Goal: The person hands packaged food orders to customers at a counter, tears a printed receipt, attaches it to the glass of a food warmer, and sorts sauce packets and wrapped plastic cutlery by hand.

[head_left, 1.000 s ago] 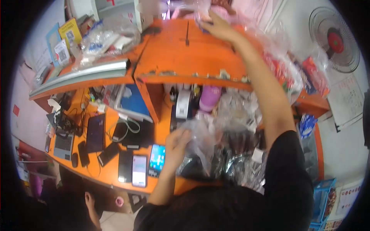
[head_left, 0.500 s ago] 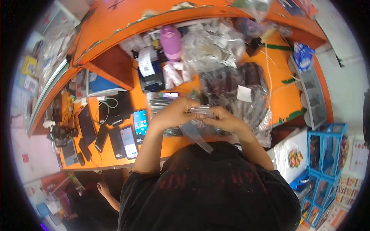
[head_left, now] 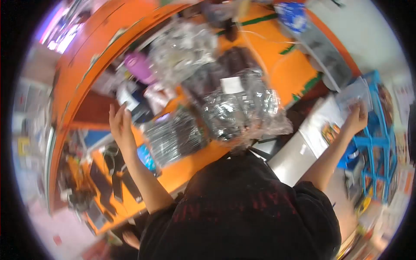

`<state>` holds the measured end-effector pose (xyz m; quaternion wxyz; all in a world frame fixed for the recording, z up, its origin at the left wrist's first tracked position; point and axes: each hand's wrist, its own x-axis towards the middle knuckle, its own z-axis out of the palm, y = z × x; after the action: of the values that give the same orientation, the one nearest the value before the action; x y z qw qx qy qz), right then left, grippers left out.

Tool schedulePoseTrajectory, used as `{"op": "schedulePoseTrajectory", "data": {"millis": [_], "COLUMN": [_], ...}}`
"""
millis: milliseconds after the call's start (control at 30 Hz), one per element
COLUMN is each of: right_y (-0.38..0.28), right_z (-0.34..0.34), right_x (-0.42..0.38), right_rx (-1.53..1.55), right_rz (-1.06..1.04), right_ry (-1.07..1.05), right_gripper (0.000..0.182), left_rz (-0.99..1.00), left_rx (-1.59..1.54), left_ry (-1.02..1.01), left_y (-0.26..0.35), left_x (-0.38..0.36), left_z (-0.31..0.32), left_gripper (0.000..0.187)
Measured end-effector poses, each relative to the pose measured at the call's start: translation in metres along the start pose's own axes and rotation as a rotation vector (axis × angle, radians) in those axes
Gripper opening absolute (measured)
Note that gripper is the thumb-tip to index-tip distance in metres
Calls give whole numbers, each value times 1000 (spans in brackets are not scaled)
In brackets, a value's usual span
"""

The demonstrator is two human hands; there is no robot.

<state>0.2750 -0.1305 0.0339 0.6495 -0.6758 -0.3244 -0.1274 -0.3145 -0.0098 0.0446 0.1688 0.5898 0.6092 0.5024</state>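
My left hand (head_left: 121,123) is raised over the left part of the orange counter, fingers apart and holding nothing, near a dark device with a white paper slip (head_left: 127,100). Far out to the right, my right hand (head_left: 357,118) pinches a clear plastic sleeve (head_left: 352,94) beside the blue rack. Between my arms lie a stack of thin items in clear wrap (head_left: 175,136) and a large bundle of dark goods in clear plastic (head_left: 225,115) with a white label on top.
A purple flask (head_left: 140,68) and crumpled clear bags (head_left: 184,47) stand at the back. Phones and dark devices (head_left: 102,186) lie at the left of the orange counter (head_left: 286,78). The blue rack (head_left: 376,143) is at the right. Part of another person's hand (head_left: 131,239) shows at lower left.
My hands, together over the counter before, have moved wide apart. My left hand has let go of the clear plastic; my right hand has carried it right. The view has turned to the right.
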Motion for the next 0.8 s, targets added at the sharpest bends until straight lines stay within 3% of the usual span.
{"op": "schedulePoseTrajectory", "data": {"millis": [33, 67, 100, 133, 167, 200, 233, 300, 333, 367, 433, 567, 767, 800], "right_y": [-9, -24, -42, -44, -46, -47, -51, -48, -48, -50, -44, -29, -21, -23], "right_z": [-15, -23, -33, -50, -67, -83, -100, -138, -153, -165, -194, -245, -249, -246], "right_x": [1, -6, -15, -20, -27, -35, -46, -66, -74, -82, -88, -90, -80, -78], "right_rx": [-15, -23, -77, -98, -140, -175, -185, -372, -545, -450, -509, -546, -430, -463], "right_rz": [-18, -38, -55, -63, -22, 23, 70, 27, -13, 106, 69, 102, 169, 191], "right_ry": [59, 119, 159, 215, 231, 244, 251, 296, 302, 365, 408, 500, 513, 525], "right_gripper": [23, 26, 29, 29, 28, 28, 28, 27, 27, 28, 26, 26, 24, 22], "left_rz": [157, -111, -132, -21, 18, -24, -156, 250, 266, 276, 259, 303, 408, 378], "left_rx": [135, -318, -460, -545, -441, -732, -524, -431, -444, -407, -352, -394, -630, -696], "left_ry": [-1, -55, -80, -100, -337, -343, -498, -603, -620, -682, -850, -915, -963, -894], "left_y": [-22, -10, -10, -24, -22, -1, 4, 13, 27, 45, 80, 123, 191, 216], "left_x": [-2, -12, -20, -25, -32, -44, -52, -59, -64, -68, -71, -85, -67, -55], "left_z": [17, 42, 65, 87, 98, 123, 132, 165, 176, 184, 197, 228, 265, 254], "left_gripper": [41, 56, 64, 46, 16, 13, 19, 21, 21, 21, 20, 17, 14, 19]}}
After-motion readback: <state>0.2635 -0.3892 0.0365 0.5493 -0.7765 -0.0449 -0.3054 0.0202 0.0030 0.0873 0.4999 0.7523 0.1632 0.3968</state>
